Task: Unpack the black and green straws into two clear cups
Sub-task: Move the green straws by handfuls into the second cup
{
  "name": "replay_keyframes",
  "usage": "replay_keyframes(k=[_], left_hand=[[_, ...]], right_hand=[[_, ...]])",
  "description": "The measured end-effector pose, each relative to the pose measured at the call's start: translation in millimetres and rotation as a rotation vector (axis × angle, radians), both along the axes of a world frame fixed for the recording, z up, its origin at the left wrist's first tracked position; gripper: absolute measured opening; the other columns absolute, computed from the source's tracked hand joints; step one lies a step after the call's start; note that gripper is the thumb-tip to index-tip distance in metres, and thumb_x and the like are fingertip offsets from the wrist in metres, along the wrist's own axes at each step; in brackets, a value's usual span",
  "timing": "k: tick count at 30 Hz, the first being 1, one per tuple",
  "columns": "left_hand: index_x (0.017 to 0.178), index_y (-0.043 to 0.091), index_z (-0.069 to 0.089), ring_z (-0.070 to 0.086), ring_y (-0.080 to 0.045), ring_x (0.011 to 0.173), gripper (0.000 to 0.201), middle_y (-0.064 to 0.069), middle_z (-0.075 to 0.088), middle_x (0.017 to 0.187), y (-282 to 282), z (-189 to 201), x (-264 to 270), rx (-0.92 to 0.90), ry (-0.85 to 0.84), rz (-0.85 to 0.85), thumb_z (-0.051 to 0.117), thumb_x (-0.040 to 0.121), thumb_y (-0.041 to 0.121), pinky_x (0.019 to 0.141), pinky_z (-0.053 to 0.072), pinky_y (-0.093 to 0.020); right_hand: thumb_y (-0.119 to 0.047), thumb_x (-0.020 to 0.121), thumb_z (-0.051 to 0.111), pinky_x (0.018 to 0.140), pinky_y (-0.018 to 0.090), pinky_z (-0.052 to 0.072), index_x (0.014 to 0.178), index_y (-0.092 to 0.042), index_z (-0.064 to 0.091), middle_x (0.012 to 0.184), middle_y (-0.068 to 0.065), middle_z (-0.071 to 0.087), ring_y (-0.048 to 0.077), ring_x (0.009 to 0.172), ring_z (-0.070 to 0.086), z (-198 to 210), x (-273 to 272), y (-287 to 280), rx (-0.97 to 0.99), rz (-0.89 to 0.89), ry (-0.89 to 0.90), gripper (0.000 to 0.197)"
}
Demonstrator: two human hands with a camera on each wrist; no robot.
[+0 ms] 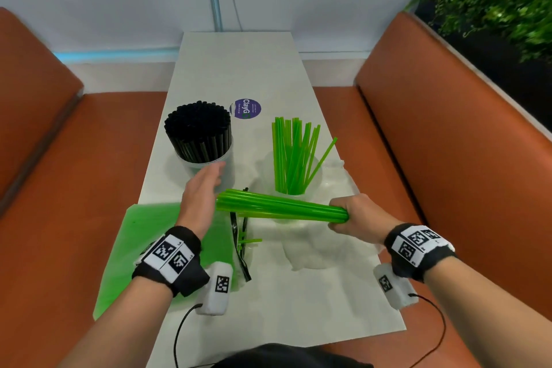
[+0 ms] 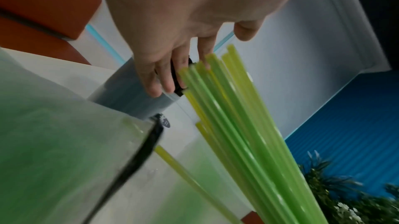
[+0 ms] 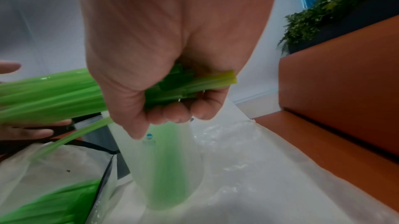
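Now, from the left: my left hand [image 1: 200,192] is released, fingers straight, with its palm set flat against the free ends of the green straw bundle [image 1: 280,208]. Behind it stands the cup of black straws [image 1: 198,136], packed full, so I judge that half finished. I would use this flat palm to tap the ends level, so the bundle goes in as one squared block and not a ragged fan.

Further right, the bundle lies roughly level above the desk [image 1: 239,69], in front of the second clear cup [image 1: 294,199], which already holds a loose spray of green straws [image 1: 294,155]. My right hand [image 1: 357,213] is clenched round the bundle's near end. To finish well I would tip the bundle upright over that cup and lower it slowly, since the leaning straws inside could catch the incoming ends or topple the light cup.

The green cup's wall is mostly hidden behind the bundle in the head view. The green bag [image 1: 143,248] at lower left is blurred, so I cannot tell how many straws remain inside. One stray straw [image 1: 250,240] lies by the bag's opening.
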State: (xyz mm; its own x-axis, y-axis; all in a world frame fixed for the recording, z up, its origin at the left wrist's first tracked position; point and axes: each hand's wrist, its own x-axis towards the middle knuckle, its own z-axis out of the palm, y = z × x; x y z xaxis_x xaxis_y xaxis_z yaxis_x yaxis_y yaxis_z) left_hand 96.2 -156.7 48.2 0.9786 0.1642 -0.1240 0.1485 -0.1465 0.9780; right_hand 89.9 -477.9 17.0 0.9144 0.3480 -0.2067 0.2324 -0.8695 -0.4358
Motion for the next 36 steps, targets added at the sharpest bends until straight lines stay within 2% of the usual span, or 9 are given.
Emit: replay_keyframes(k=[3, 7, 11, 17, 22, 25, 28, 33, 36], left_hand=[[0.136, 0.025, 0.058, 0.051, -0.016, 0.129, 0.051, 0.004, 0.057, 0.139, -8, 3, 2, 0.072, 0.030, -0.070, 0.037, 0.099, 0.054, 0.113, 0.034, -0.040], [0.127, 0.028, 0.060, 0.056, -0.014, 0.119, 0.058, 0.001, 0.061, 0.131, -8, -4, -4, 0.043, 0.123, -0.121, 0.035, 0.088, 0.064, 0.105, 0.040, -0.039], [0.122, 0.028, 0.061, 0.059, -0.016, 0.115, 0.040, -0.003, 0.062, 0.129, -5, -12, -4, 0.026, 0.134, -0.089, 0.032, 0.103, 0.049, 0.108, 0.041, -0.046], [0.119, 0.028, 0.066, 0.060, -0.020, 0.119, 0.053, -0.001, 0.066, 0.125, -22, 4, 7, -0.221, 0.072, -0.120, 0.035, 0.095, 0.065, 0.104, 0.045, -0.044], [0.103, 0.011, 0.072, 0.072, -0.022, 0.095, 0.023, -0.007, 0.076, 0.099, -36, 19, 17, -0.171, 0.010, -0.007, 0.054, 0.100, 0.026, 0.094, 0.054, -0.043], [0.102, 0.015, 0.072, 0.072, -0.022, 0.096, 0.019, -0.004, 0.076, 0.097, -27, 23, 16, -0.148, -0.023, 0.031, 0.056, 0.098, 0.026, 0.084, 0.056, -0.037], [0.090, 0.013, 0.074, 0.071, -0.025, 0.093, 0.022, -0.008, 0.075, 0.092, -38, 30, 10, -0.061, -0.083, -0.015, 0.055, 0.097, 0.022, 0.093, 0.054, -0.048], [0.105, 0.033, 0.068, 0.065, -0.021, 0.106, 0.032, -0.002, 0.068, 0.117, -51, 49, 7, -0.123, -0.196, -0.092, 0.047, 0.087, 0.049, 0.094, 0.052, -0.043], [0.121, 0.037, 0.059, 0.059, -0.013, 0.113, 0.036, 0.003, 0.057, 0.131, -35, 49, 12, -0.320, -0.201, 0.032, 0.046, 0.090, 0.050, 0.090, 0.051, -0.027]], right_hand=[[-0.027, 0.082, 0.071, 0.051, 0.021, 0.043, 0.079, -0.026, 0.062, 0.066, -0.007, 0.061, 0.005, 0.059, 0.055, 7, 2, 3, -0.018, 0.016, -0.004, 0.009], [-0.026, 0.082, 0.069, 0.047, 0.014, 0.038, 0.074, -0.029, 0.059, 0.063, -0.009, 0.059, 0.003, 0.056, 0.054, 15, -1, -17, -0.102, 0.001, -0.001, 0.013], [-0.021, 0.079, 0.070, 0.047, 0.019, 0.036, 0.063, -0.033, 0.051, 0.057, -0.008, 0.055, 0.005, 0.054, 0.053, 27, -5, -47, -0.103, -0.110, -0.042, 0.027], [-0.027, 0.078, 0.072, 0.047, 0.014, 0.036, 0.068, -0.036, 0.056, 0.058, -0.009, 0.057, 0.005, 0.055, 0.054, 36, -8, -32, -0.013, -0.115, -0.045, 0.021], [-0.028, 0.083, 0.066, 0.049, 0.024, 0.043, 0.078, -0.028, 0.057, 0.063, -0.008, 0.055, 0.008, 0.058, 0.055, 34, 5, 13, -0.158, -0.023, -0.084, 0.010], [-0.027, 0.084, 0.064, 0.052, 0.031, 0.048, 0.080, -0.027, 0.057, 0.067, -0.007, 0.056, 0.017, 0.063, 0.059, 39, 9, 22, -0.196, -0.014, -0.090, 0.008], [-0.026, 0.084, 0.065, 0.054, 0.027, 0.041, 0.088, -0.024, 0.060, 0.072, -0.004, 0.055, 0.019, 0.066, 0.059, 44, 10, 47, -0.193, 0.040, -0.116, 0.007], [-0.023, 0.084, 0.071, 0.057, 0.026, 0.044, 0.089, -0.014, 0.063, 0.069, -0.001, 0.059, 0.019, 0.063, 0.058, 50, 11, 85, 0.075, 0.006, -0.076, 0.012], [-0.018, 0.085, 0.072, 0.056, 0.015, 0.048, 0.082, -0.014, 0.064, 0.065, -0.001, 0.068, 0.011, 0.058, 0.065, 65, 14, 79, 0.549, -0.215, 0.043, 0.009]])
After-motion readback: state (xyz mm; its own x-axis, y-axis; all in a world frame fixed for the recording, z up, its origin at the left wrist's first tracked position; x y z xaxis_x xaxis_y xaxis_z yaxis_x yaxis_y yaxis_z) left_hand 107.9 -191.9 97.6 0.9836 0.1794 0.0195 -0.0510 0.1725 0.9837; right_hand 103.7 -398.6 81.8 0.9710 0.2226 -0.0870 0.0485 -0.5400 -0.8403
